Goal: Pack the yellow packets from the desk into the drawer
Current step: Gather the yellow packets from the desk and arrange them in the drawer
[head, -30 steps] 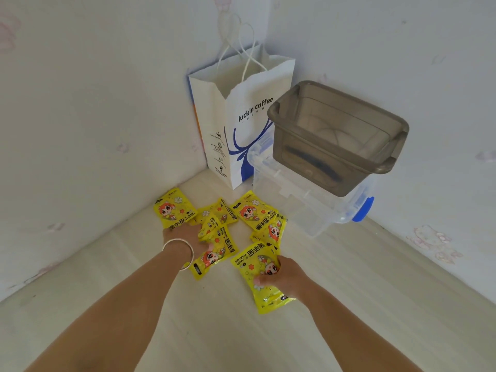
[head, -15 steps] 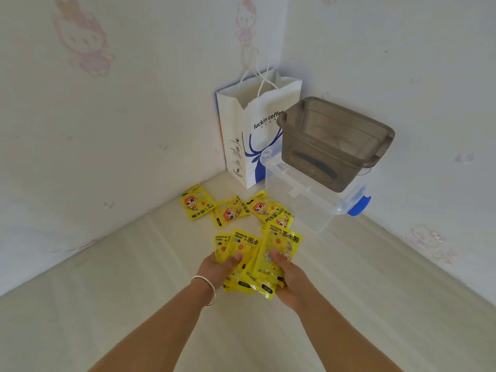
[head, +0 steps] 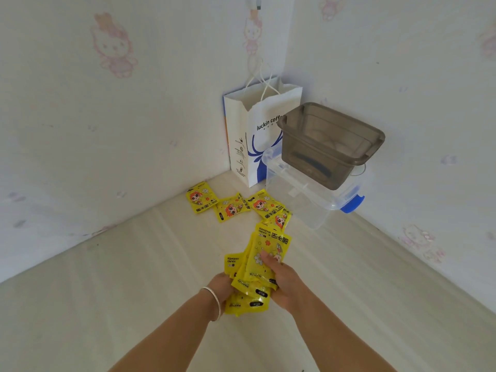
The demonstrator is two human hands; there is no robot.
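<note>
A bunch of yellow packets (head: 256, 269) is held above the pale desk (head: 134, 277) between both hands. My left hand (head: 221, 287), with a bracelet on the wrist, grips the bunch from the left and below. My right hand (head: 284, 281) holds it from the right, thumb pressed on the top packet. Several more yellow packets (head: 233, 208) lie flat on the desk near the corner. No drawer shows in this view.
A white paper bag (head: 257, 135) stands in the wall corner. To its right a smoky grey plastic bin (head: 330, 143) sits on a clear lidded box (head: 308, 200) with a blue latch. Walls close off the left and right sides.
Both hands picked packets up off the desk, gathered them into one bunch and drew it back toward me. Fewer packets lie near the corner.
</note>
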